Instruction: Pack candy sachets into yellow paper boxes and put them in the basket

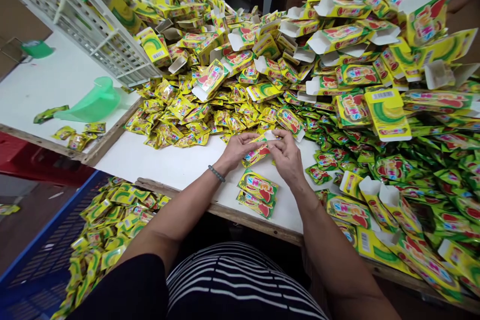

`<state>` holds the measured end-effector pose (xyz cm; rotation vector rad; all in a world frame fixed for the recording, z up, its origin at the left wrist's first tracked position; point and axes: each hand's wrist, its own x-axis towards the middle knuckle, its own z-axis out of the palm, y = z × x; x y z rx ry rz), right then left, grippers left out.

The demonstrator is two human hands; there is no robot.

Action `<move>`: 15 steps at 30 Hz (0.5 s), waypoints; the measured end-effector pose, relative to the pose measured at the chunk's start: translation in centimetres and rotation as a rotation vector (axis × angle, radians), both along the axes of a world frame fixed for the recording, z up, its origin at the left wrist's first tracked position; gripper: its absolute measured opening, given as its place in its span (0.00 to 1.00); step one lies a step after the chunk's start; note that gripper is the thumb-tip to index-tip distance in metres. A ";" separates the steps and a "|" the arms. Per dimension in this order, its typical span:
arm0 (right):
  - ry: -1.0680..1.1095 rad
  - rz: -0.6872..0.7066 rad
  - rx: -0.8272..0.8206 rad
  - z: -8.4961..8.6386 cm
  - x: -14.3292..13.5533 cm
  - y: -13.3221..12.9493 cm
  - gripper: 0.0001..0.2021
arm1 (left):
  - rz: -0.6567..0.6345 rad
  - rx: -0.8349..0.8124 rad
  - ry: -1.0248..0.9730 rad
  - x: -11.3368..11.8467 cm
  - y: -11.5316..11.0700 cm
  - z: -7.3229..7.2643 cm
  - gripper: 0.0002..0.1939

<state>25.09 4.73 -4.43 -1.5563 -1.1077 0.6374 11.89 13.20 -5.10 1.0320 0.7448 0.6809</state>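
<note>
Both hands meet at one small yellow candy box [255,154] above the white tabletop. My left hand [239,151], a beaded bracelet at its wrist, grips the box's left side. My right hand [287,156] pinches its right end, where a white flap shows between the fingers. Just below lie two printed boxes [258,186], overlapping, near the table's front edge. Yellow candy packets [180,120] are heaped beyond my left hand. Green candy packets [337,155] spread out to the right of my right hand. What sits inside the held box is hidden.
Many open-ended boxes [337,37] are piled across the back and right. A white plastic crate [101,35] leans at the left, near a green scoop [93,102]. Below the table's wooden edge [258,222], a blue basket [41,255] holds filled boxes.
</note>
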 end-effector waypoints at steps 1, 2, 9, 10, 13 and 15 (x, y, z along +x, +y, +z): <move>0.018 -0.058 0.051 -0.1 0.1 0.1 0.20 | 0.020 0.014 -0.014 0.1 0.0 0.1 0.27; 0.027 -0.113 0.100 -0.2 0.2 0.2 0.19 | 0.048 0.032 -0.028 0.1 0.0 0.3 0.28; 0.193 0.020 0.072 -1.2 0.5 0.8 0.19 | 0.021 0.182 -0.047 -0.4 -0.3 1.2 0.29; 0.201 0.039 0.056 -1.4 0.5 0.7 0.18 | -0.010 0.206 -0.039 -0.5 -0.3 1.3 0.28; 0.224 0.127 0.008 -1.6 0.8 0.5 0.16 | -0.086 0.229 0.001 -0.9 -0.3 1.6 0.27; 0.254 0.169 -0.001 -1.6 0.9 0.4 0.16 | -0.124 0.230 0.012 -1.0 -0.3 1.7 0.26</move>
